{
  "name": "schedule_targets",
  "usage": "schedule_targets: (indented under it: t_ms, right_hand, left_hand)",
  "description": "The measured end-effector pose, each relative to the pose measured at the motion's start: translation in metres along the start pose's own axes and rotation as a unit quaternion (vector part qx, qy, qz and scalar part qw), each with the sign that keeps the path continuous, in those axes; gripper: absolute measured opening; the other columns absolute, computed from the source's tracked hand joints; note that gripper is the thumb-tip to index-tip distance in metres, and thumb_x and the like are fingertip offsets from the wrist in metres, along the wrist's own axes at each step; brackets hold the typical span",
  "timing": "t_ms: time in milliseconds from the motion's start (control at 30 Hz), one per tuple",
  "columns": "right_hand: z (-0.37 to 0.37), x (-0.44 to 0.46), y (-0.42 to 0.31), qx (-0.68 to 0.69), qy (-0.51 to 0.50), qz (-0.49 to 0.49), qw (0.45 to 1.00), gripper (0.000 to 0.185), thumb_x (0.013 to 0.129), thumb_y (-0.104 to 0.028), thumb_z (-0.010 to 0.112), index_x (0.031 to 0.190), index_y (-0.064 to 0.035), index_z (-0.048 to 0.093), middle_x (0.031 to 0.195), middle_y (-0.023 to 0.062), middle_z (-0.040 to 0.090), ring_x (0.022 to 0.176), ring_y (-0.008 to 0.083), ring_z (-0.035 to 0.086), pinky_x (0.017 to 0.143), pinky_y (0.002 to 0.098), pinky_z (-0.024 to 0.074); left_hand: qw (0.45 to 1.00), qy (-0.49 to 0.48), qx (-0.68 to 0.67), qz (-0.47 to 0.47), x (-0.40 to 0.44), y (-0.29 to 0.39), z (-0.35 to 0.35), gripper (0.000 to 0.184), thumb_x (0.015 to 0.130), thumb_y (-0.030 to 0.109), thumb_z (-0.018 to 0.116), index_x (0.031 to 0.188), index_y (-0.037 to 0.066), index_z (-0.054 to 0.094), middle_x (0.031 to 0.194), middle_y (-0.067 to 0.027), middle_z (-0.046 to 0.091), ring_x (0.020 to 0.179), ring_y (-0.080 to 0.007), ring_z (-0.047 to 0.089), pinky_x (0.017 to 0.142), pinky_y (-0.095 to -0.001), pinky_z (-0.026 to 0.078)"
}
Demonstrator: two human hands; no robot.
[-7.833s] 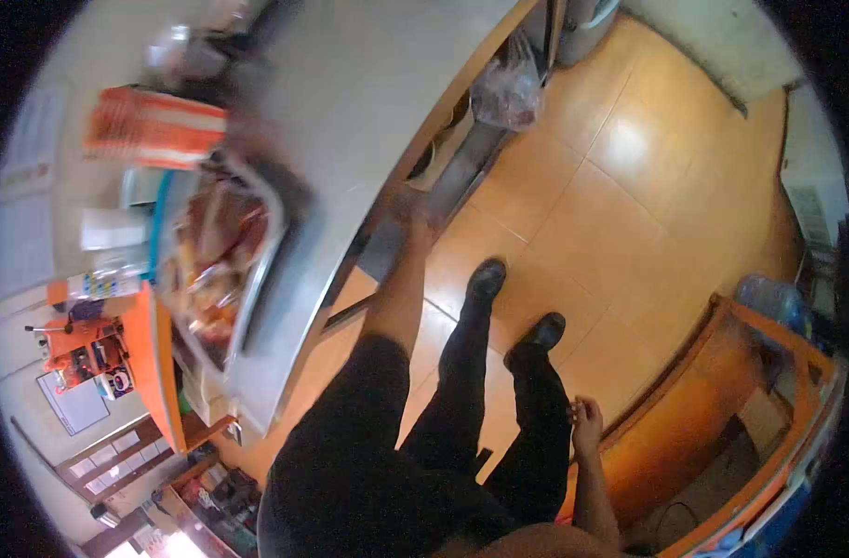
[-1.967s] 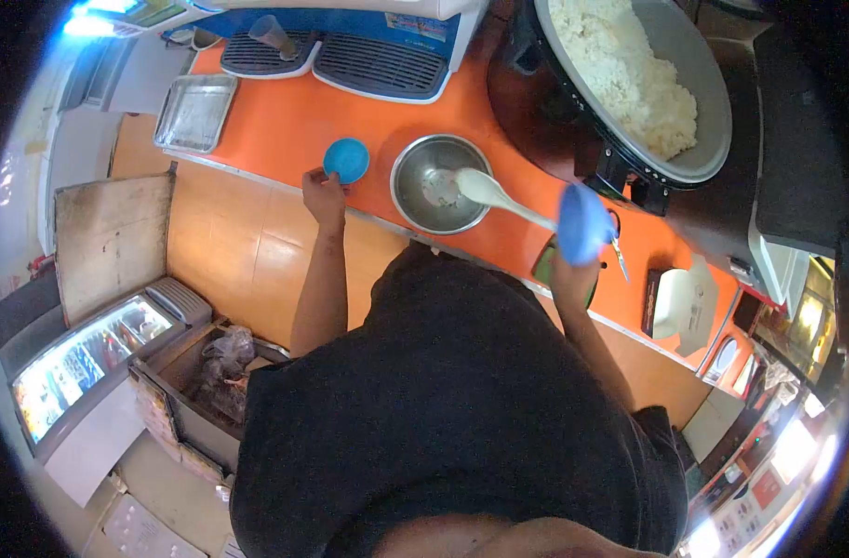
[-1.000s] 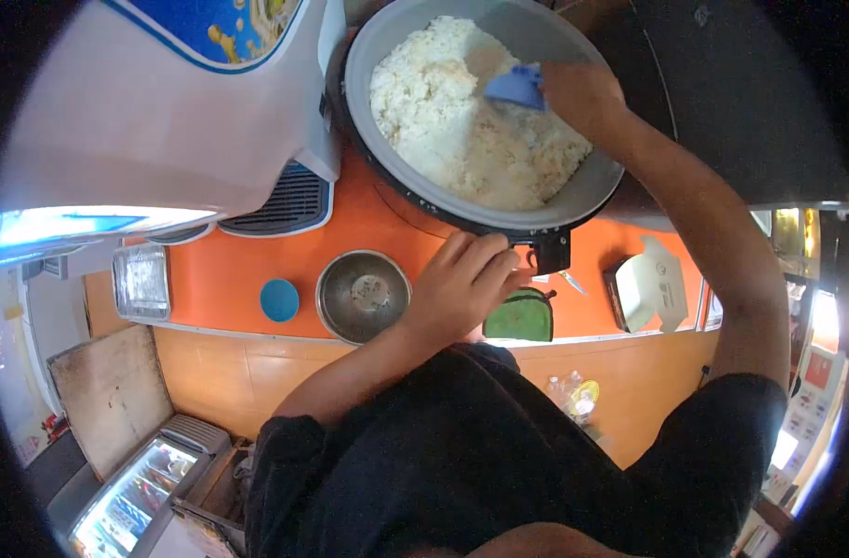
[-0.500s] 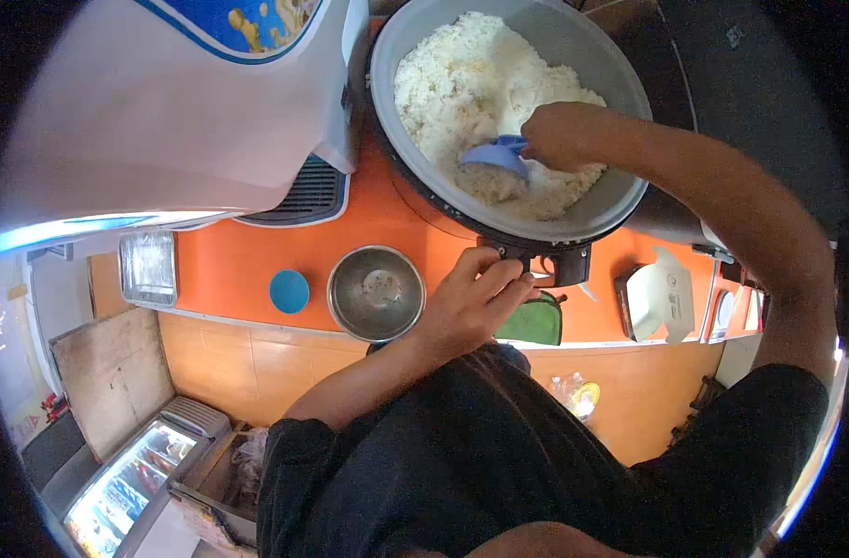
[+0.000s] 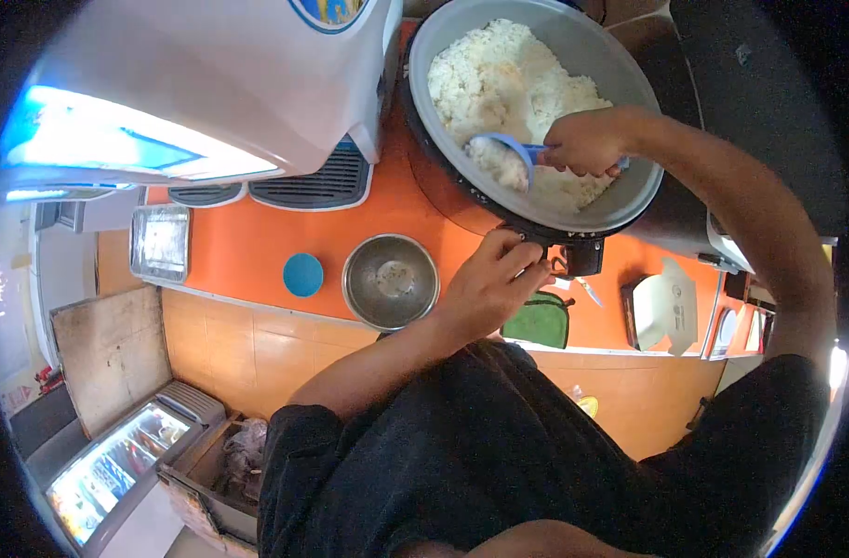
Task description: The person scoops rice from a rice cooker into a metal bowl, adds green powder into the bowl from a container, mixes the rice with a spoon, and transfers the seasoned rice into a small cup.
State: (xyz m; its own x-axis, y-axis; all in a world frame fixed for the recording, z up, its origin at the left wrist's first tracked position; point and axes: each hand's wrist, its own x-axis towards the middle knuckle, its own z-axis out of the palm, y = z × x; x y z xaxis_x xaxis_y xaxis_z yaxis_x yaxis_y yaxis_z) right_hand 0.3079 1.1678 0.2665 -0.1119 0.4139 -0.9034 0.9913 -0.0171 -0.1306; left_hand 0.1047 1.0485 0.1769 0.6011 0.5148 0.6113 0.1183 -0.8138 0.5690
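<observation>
A large pot of cooked white rice (image 5: 485, 88), its grey rim (image 5: 422, 84) tilted towards me, fills the top middle of the head view. My right hand (image 5: 587, 142) is closed round the handle of a blue scoop (image 5: 515, 142). Rice fills the scoop's bowl, just above the rice near the pot's front wall. Below the pot, my left hand (image 5: 503, 284) grips the black side handle (image 5: 582, 258) of the rice cooker; its fingertips are partly hidden there.
On the orange counter (image 5: 247, 260) stand a steel bowl (image 5: 390, 282), a blue cup (image 5: 303, 275) and a foil-like tray (image 5: 160, 244). A green cloth pad (image 5: 538, 321) and an open paper box (image 5: 664, 307) lie to the right. A white dispenser machine (image 5: 210, 84) rises at the upper left.
The scoop has turned up and now carries rice, where before its bowl was pressed into the rice. My left hand stays at the cooker handle. The view has shifted slightly.
</observation>
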Motion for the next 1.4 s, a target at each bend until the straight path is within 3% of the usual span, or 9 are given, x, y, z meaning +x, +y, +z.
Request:
schedule_targets:
  t_ms: [233,600,733,800,933,1033,1100,1333,1400]
  right_hand:
    - [0.017,-0.038,0.020,0.142,0.055,-0.010,0.988,0.041,0.094,-0.042,0.038,0.082,-0.0050,0.051,0.055,-0.0016,0.039,0.039,0.0102,0.036,0.035,0.0271,0.0332]
    - [0.044,-0.077,0.009,0.456,0.031,-0.051,0.888,0.030,0.092,-0.036,0.045,0.087,-0.0078,0.052,0.052,-0.0055,0.034,0.034,0.0021,0.027,0.029,0.0200,0.0205]
    - [0.085,-0.100,-0.031,0.595,0.038,-0.110,0.795,0.026,0.090,-0.030,0.047,0.090,-0.0053,0.053,0.052,-0.0040,0.035,0.031,0.0022,0.025,0.027,0.0193,0.0171]
    - [0.111,-0.103,-0.062,0.614,0.033,-0.091,0.783,0.024,0.089,-0.028,0.047,0.091,-0.0046,0.053,0.051,-0.0034,0.035,0.031,0.0027,0.026,0.027,0.0196,0.0175]
    - [0.171,-0.080,-0.122,0.660,0.043,-0.034,0.750,0.024,0.087,-0.027,0.049,0.098,-0.0063,0.053,0.055,-0.0030,0.039,0.036,0.0051,0.033,0.031,0.0206,0.0245]
    - [0.235,0.006,-0.146,0.505,0.173,-0.020,0.846,0.030,0.092,-0.034,0.044,0.094,-0.0045,0.052,0.060,0.0033,0.048,0.043,0.0128,0.047,0.041,0.0272,0.0405]
    - [0.278,0.076,-0.159,0.132,0.417,-0.013,0.899,0.030,0.090,-0.029,0.046,0.102,-0.0020,0.047,0.074,0.0182,0.059,0.068,0.0337,0.063,0.057,0.0439,0.0503]
    - [0.308,0.097,-0.168,0.153,0.548,0.003,0.822,0.029,0.088,-0.021,0.051,0.108,-0.0016,0.041,0.088,0.0230,0.057,0.071,0.0378,0.062,0.056,0.0446,0.0506]
    - [0.315,0.086,-0.149,0.224,0.588,-0.064,0.774,0.027,0.091,-0.019,0.049,0.108,-0.0016,0.040,0.077,0.0151,0.055,0.057,0.0257,0.059,0.046,0.0351,0.0478]
  left_hand:
    - [0.995,0.056,0.042,-0.069,-0.032,-0.002,-0.042,0.017,0.073,0.014,0.068,0.088,0.006,0.061,0.095,-0.0076,0.057,0.088,-0.0286,0.055,0.076,-0.0382,0.046]
    - [0.899,0.198,0.083,-0.382,-0.171,-0.029,-0.095,0.013,0.081,0.010,0.063,0.090,0.001,0.060,0.091,-0.0131,0.059,0.079,-0.0242,0.059,0.069,-0.0349,0.047]
    - [0.786,0.177,-0.041,-0.592,-0.260,-0.077,-0.066,0.031,0.084,0.019,0.062,0.105,-0.002,0.054,0.092,-0.0134,0.059,0.076,-0.0203,0.059,0.063,-0.0293,0.047]
    - [0.738,0.206,-0.185,-0.615,-0.257,-0.073,-0.059,0.033,0.084,0.021,0.062,0.104,-0.003,0.052,0.094,-0.0147,0.058,0.076,-0.0191,0.060,0.058,-0.0282,0.049]
    - [0.745,0.205,-0.242,-0.587,-0.248,-0.076,-0.059,0.033,0.084,0.019,0.062,0.105,-0.004,0.051,0.092,-0.0143,0.057,0.070,-0.0179,0.060,0.051,-0.0271,0.051]
    - [0.742,0.166,-0.267,-0.592,-0.248,-0.086,-0.063,0.028,0.083,0.014,0.062,0.100,-0.005,0.049,0.087,-0.0134,0.056,0.063,-0.0183,0.061,0.048,-0.0270,0.052]
    - [0.760,0.180,-0.289,-0.554,-0.251,-0.092,-0.056,0.024,0.083,0.010,0.061,0.096,-0.004,0.047,0.083,-0.0131,0.054,0.058,-0.0190,0.062,0.047,-0.0274,0.053]
    - [0.747,0.138,-0.324,-0.564,-0.258,-0.095,-0.055,0.020,0.084,0.009,0.059,0.091,0.000,0.043,0.085,-0.0099,0.052,0.062,-0.0173,0.060,0.051,-0.0273,0.054]
    - [0.747,0.148,-0.327,-0.559,-0.259,-0.091,-0.055,0.019,0.085,0.008,0.059,0.092,-0.001,0.043,0.084,-0.0113,0.052,0.063,-0.0184,0.061,0.052,-0.0282,0.055]
